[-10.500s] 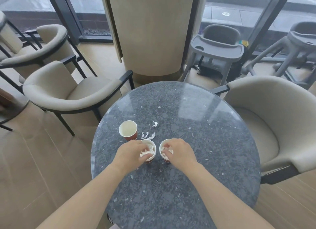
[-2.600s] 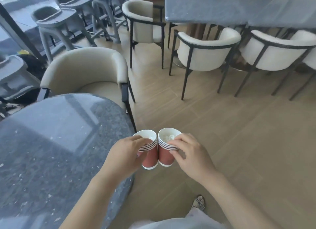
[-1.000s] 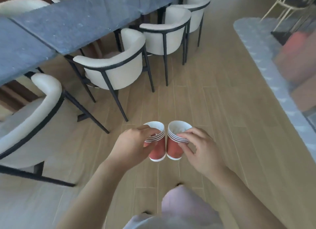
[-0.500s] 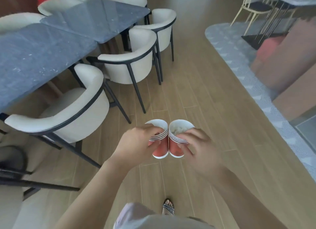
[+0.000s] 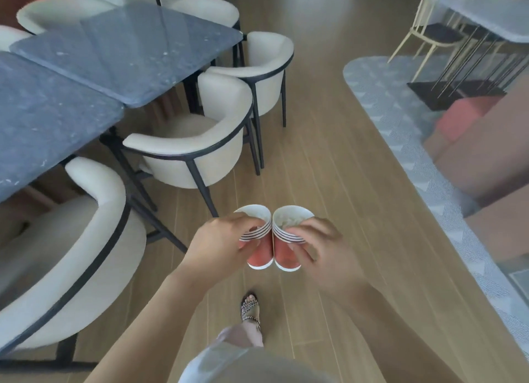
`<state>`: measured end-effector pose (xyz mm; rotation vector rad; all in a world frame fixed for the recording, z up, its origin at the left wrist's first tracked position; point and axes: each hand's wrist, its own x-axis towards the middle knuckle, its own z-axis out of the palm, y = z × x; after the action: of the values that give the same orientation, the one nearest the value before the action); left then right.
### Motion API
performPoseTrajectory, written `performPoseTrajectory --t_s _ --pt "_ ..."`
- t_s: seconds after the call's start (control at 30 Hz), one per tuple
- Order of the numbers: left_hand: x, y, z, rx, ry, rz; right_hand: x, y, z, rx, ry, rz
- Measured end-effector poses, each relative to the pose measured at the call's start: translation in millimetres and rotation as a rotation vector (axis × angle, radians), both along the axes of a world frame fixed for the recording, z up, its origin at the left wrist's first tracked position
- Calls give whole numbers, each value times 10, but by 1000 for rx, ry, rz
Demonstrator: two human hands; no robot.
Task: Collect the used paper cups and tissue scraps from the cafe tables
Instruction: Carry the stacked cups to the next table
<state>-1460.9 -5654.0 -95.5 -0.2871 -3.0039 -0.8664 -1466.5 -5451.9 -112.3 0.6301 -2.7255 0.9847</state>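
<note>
Left hand (image 5: 220, 246) grips one red cup (image 5: 259, 252) — right hand (image 5: 320, 251) grips another (image 5: 287, 254), rims touching

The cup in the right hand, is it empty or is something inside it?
Not empty. Whitish crumpled tissue shows inside the open mouth of the cup that the right hand grips.

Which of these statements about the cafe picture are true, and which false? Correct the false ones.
1. The left hand grips the left cup stack, the right hand the right cup stack. True.
2. Cream armchairs stand at the dark stone table. True.
3. Both stacks rest on that table. False: they are held above the wooden floor.
4. The stacks are held far apart. False: they are close side by side.
5. The person is barefoot. False: a sandal shows on one foot.
</note>
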Motion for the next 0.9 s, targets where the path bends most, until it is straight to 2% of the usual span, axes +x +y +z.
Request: performPoseTrajectory --t_s 0.2,0.5,0.9 --pt "-1763 94 247 6 30 -119 -1595 140 235 2 52 -64" --pt "-4026 650 25 -41 17 -262 -3591 591 -117 -73 -21 -276" --pt "-7369 1360 232 -43 101 -229 -7038 1347 34 -130 6 -162"
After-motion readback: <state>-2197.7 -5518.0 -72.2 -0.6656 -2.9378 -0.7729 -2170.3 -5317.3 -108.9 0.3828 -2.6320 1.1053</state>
